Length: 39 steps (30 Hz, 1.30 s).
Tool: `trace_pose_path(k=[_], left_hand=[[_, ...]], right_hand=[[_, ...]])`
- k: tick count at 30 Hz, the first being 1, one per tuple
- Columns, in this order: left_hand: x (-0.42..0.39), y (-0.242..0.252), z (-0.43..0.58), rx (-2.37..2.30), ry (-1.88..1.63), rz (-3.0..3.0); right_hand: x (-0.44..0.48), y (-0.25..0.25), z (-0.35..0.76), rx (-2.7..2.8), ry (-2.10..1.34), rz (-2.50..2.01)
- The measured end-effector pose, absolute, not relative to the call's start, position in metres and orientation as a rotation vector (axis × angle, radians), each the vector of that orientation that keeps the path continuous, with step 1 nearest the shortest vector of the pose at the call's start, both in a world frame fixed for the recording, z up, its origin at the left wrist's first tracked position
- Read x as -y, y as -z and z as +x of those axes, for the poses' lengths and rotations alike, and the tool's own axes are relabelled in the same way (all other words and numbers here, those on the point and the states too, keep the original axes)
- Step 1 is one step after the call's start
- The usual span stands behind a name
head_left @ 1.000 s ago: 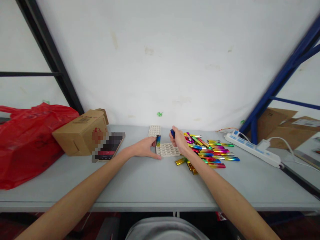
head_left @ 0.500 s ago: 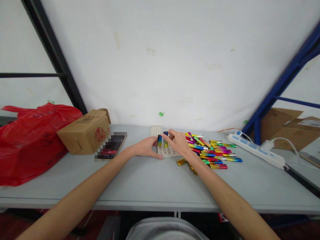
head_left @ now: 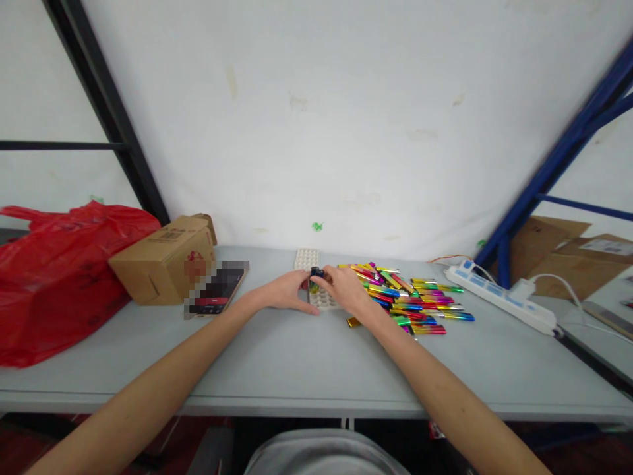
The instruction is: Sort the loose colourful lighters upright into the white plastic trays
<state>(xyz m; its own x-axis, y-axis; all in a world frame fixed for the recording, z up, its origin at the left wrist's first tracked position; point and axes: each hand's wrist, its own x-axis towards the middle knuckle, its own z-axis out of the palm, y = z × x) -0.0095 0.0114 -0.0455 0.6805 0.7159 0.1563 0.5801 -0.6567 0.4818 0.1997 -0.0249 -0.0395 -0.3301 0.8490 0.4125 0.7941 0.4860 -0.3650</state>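
Observation:
My right hand [head_left: 347,288] pinches a lighter [head_left: 320,272] with a dark end near its fingertips; the fingers cover most of it. It is held over a pale holed tray [head_left: 326,302], close beside an upright lighter [head_left: 314,286] with a blue and yellow metallic body. My left hand [head_left: 287,291] rests at the tray's left edge with the thumb stretched away from the fingers. Its fingertips are near the upright lighter; whether they touch it I cannot tell. The tray's far part [head_left: 306,257] shows beyond my hands.
Right of the tray lies a pile of shiny multicoloured lighters [head_left: 422,307]. A white power strip [head_left: 504,297] with a plugged-in cable is farther right. On the left are a phone [head_left: 220,290], a cardboard box [head_left: 163,260] and a red plastic bag [head_left: 74,284]. A wall stands behind.
My right hand has moved left with its lighter, bringing it close to the upright one. My left hand has stayed nearly in place, and the view has shifted slightly.

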Motion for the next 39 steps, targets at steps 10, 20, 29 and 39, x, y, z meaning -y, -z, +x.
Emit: trace_pose_path(k=[10, 20, 29, 39], left_hand=[[-0.011, 0.045, -0.011, -1.066, -0.454, 2.486], [-0.011, 0.043, -0.010, -1.085, -0.435, 2.447], [-0.007, 0.040, -0.009, -1.102, -0.422, 2.439], [-0.008, 0.040, -0.009, -1.100, -0.400, 2.446]], right_hand=[[0.025, 0.020, 0.226, 2.305, -0.031, -1.340], [0.051, 0.003, 0.363, 2.371, 0.006, -1.600], [0.056, 0.027, 0.375, 2.174, -0.158, -1.517], [0.029, 0.000, 0.311, 1.231, -1.085, -0.932]])
